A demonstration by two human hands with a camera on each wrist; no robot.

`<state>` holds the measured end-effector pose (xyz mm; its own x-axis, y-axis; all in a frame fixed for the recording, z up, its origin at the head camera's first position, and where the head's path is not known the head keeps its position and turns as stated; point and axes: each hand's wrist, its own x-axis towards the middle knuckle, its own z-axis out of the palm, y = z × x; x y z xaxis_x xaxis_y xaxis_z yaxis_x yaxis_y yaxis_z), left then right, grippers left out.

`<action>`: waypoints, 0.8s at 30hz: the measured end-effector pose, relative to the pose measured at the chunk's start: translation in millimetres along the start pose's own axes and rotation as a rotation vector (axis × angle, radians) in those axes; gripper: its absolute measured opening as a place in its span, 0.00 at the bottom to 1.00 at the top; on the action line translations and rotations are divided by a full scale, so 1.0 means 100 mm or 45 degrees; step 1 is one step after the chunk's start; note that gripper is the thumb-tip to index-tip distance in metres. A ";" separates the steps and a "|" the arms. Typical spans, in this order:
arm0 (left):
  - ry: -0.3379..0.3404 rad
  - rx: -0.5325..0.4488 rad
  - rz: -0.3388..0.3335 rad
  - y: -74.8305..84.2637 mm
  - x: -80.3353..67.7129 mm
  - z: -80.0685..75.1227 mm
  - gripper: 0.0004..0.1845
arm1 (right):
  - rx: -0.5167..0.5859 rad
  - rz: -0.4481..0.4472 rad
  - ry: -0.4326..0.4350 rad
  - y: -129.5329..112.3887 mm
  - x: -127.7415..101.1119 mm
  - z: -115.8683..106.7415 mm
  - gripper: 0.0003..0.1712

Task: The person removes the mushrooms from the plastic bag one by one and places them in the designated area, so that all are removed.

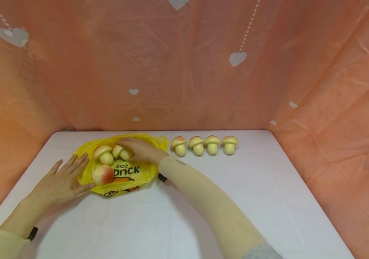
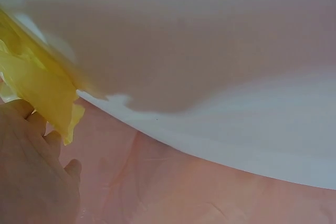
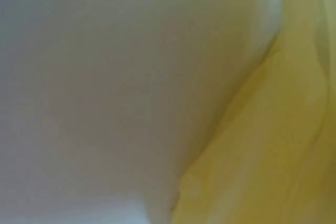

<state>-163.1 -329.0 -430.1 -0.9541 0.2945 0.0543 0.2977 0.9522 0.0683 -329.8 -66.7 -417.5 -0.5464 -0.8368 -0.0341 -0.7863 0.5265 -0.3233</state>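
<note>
My right hand [image 1: 142, 149] reaches over the yellow bag [image 1: 129, 172] at the table's [image 1: 204, 201] far left, its fingers curled round a toy mushroom [image 1: 122, 152] lying there beside two others; my left hand [image 1: 62, 181] lies flat and spread, fingertips pressing the bag's near edge. Four more mushrooms [image 1: 204, 145] stand in a row just right of the bag; they look light, smooth and probably squashy, so I judge a gentle pinch under the cap holds best, while the thin bag seems slippery and crinkly.

white table [image 1: 204, 216], orange heart-patterned curtain [image 1: 184, 72]
</note>
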 end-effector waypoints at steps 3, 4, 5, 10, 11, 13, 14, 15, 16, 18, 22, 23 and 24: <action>-0.001 -0.005 -0.001 0.00 -0.01 0.00 0.52 | 0.000 0.003 0.015 0.00 -0.01 0.00 0.44; 0.002 -0.004 0.001 0.00 -0.01 0.00 0.52 | 0.000 0.003 0.018 0.00 -0.01 0.00 0.44; 0.004 -0.003 0.002 0.00 -0.01 0.00 0.52 | 0.001 0.002 0.019 0.00 -0.02 0.00 0.44; 0.024 0.004 0.004 0.01 -0.02 -0.01 0.53 | 0.027 -0.011 0.045 -0.01 -0.05 -0.01 0.45; 0.024 0.001 0.002 0.01 -0.02 -0.01 0.53 | 0.033 -0.010 0.050 -0.01 -0.06 -0.02 0.45; 0.028 0.002 0.004 0.01 -0.02 -0.01 0.53 | 0.043 -0.006 0.060 -0.03 -0.09 -0.04 0.45; 0.033 0.004 0.007 0.01 -0.02 -0.01 0.53 | 0.048 -0.001 0.063 -0.04 -0.11 -0.05 0.45; 0.039 0.004 0.008 0.01 -0.02 -0.01 0.53 | 0.050 0.003 0.064 -0.05 -0.13 -0.06 0.45; 0.042 0.006 0.009 0.01 -0.02 -0.01 0.53 | 0.053 0.010 0.065 -0.06 -0.15 -0.08 0.46; 0.056 0.013 0.014 0.00 -0.02 0.00 0.53 | 0.072 0.016 0.074 -0.08 -0.20 -0.11 0.47; 0.066 0.010 0.013 -0.02 -0.02 0.02 0.52 | 0.132 0.024 0.120 -0.12 -0.31 -0.16 0.48; 0.067 0.008 0.013 -0.02 -0.02 0.02 0.52 | 0.148 0.022 0.135 -0.13 -0.34 -0.17 0.48; 0.065 0.004 0.011 -0.02 -0.02 0.03 0.52 | 0.162 0.020 0.153 -0.13 -0.37 -0.18 0.48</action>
<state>-161.8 -331.5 -432.9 -0.9486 0.2983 0.1058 0.3058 0.9499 0.0642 -304.2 -40.2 -395.3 -0.5952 -0.8005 0.0706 -0.7384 0.5101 -0.4412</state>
